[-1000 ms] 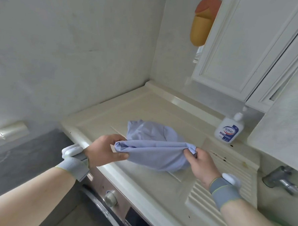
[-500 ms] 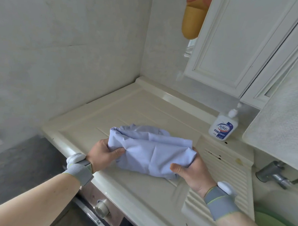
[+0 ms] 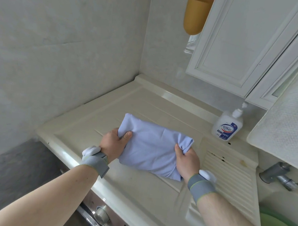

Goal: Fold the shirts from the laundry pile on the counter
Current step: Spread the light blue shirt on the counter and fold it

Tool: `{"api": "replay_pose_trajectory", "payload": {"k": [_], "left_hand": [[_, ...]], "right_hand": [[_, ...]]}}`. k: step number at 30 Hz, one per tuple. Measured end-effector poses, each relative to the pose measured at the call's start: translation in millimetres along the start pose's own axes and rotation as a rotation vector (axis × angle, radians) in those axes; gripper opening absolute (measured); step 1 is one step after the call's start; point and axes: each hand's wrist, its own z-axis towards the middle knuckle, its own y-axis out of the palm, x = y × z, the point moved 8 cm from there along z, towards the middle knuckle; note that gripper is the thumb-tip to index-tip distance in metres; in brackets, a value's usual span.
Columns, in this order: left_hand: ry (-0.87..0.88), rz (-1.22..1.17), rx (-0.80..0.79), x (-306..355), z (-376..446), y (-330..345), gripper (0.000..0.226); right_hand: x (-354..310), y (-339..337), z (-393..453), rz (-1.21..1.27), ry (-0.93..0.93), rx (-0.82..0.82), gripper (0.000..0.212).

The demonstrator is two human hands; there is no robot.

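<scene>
- Cream counter (image 3: 84, 126), soap bottle (image 3: 227, 126) at back.
- Left hand (image 3: 113, 144), right hand (image 3: 187, 159) pinch light-blue shirt (image 3: 151, 146) side edges, likely holding the fold flat.
</scene>
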Motion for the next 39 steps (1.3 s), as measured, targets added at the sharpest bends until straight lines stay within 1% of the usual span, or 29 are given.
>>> {"api": "replay_pose_trajectory", "payload": {"k": [3, 4, 6, 8, 11, 13, 14, 15, 16, 17, 18, 19, 20, 21, 22, 24, 25, 27, 31, 34, 37, 38, 39], "left_hand": [[-0.068, 0.241, -0.12, -16.5, 7.9, 13.0, 0.046], [-0.091, 0.307, -0.156, -20.8, 8.7, 16.3, 0.048], [-0.119, 0.417, -0.198, -24.3, 11.4, 18.5, 0.045], [-0.144, 0.509, -0.231, -25.4, 15.4, 20.1, 0.042], [-0.176, 0.55, -0.199, -24.8, 15.3, 22.1, 0.044], [-0.167, 0.517, -0.085, -18.1, 13.2, 15.9, 0.048], [-0.121, 0.551, -0.022, -10.1, 12.6, 11.3, 0.049], [-0.033, 0.622, 0.026, 2.4, 11.7, 9.0, 0.048], [0.107, 0.686, 0.064, 19.7, 9.7, 9.9, 0.044], [0.29, 0.699, 0.103, 40.4, 5.0, 13.0, 0.039], [0.465, 0.669, 0.122, 58.3, -2.6, 18.8, 0.034], [0.59, 0.638, 0.092, 70.1, -10.2, 27.8, 0.034], [0.645, 0.649, 0.011, 73.9, -16.0, 40.6, 0.04], [0.631, 0.699, -0.093, 70.2, -18.9, 53.9, 0.047], [0.581, 0.766, -0.183, 60.1, -19.6, 65.3, 0.054], [0.471, 0.873, -0.281, 35.5, -18.4, 79.0, 0.066], [0.439, 0.904, -0.293, 28.0, -19.9, 79.5, 0.069], [0.424, 0.955, -0.306, 20.2, -18.6, 87.3, 0.072], [0.387, 1.009, -0.314, 14.8, -17.1, 92.2, 0.08], [0.334, 0.993, -0.366, 17.2, -15.7, 91.7, 0.074], [0.255, 0.812, -0.416, 30.8, -13.3, 80.6, 0.067], [0.226, 0.715, -0.403, 38.2, -8.6, 71.4, 0.066], [0.173, 0.616, -0.351, 36.1, -6.4, 59.5, 0.064]], "right_hand": [[18.0, 11.8, 1.2, -0.12, 0.05, -0.066, 0.029], [22.6, 14.4, 1.9, -0.156, 0.07, -0.092, 0.028], [27.9, 18.4, 6.0, -0.234, 0.11, -0.132, 0.029], [30.5, 20.9, 11.3, -0.297, 0.148, -0.153, 0.035], [33.1, 21.6, 14.7, -0.337, 0.208, -0.164, 0.034], [31.6, 18.1, 12.0, -0.338, 0.247, -0.134, 0.031], [29.0, 14.5, 10.9, -0.322, 0.262, -0.102, 0.033], [24.4, 10.0, 10.6, -0.347, 0.246, -0.062, 0.036], [15.0, 5.5, 11.4, -0.437, 0.173, -0.023, 0.042], [-0.2, 3.4, 12.5, -0.56, 0.045, 0.018, 0.047], [-17.7, 5.5, 10.7, -0.661, -0.122, 0.06, 0.051], [-35.9, 10.6, 6.1, -0.709, -0.302, 0.095, 0.048], [-47.5, 18.9, 0.9, -0.74, -0.428, 0.088, 0.042], [-50.2, 28.8, -2.4, -0.772, -0.477, 0.03, 0.041], [-42.6, 40.1, -3.4, -0.825, -0.444, -0.075, 0.048], [-6.2, 58.1, -1.0, -0.882, -0.255, -0.291, 0.067], [5.9, 61.0, -2.2, -0.868, -0.178, -0.345, 0.072], [21.4, 66.3, 1.5, -0.833, -0.114, -0.38, 0.077], [26.2, 69.2, 2.7, -0.832, -0.085, -0.367, 0.08], [20.4, 67.7, 0.1, -0.84, -0.08, -0.383, 0.08], [12.4, 61.2, 1.4, -0.77, -0.003, -0.495, 0.073], [7.7, 52.7, 5.1, -0.691, 0.036, -0.517, 0.071], [8.4, 45.1, 7.8, -0.584, 0.079, -0.489, 0.072]]}}
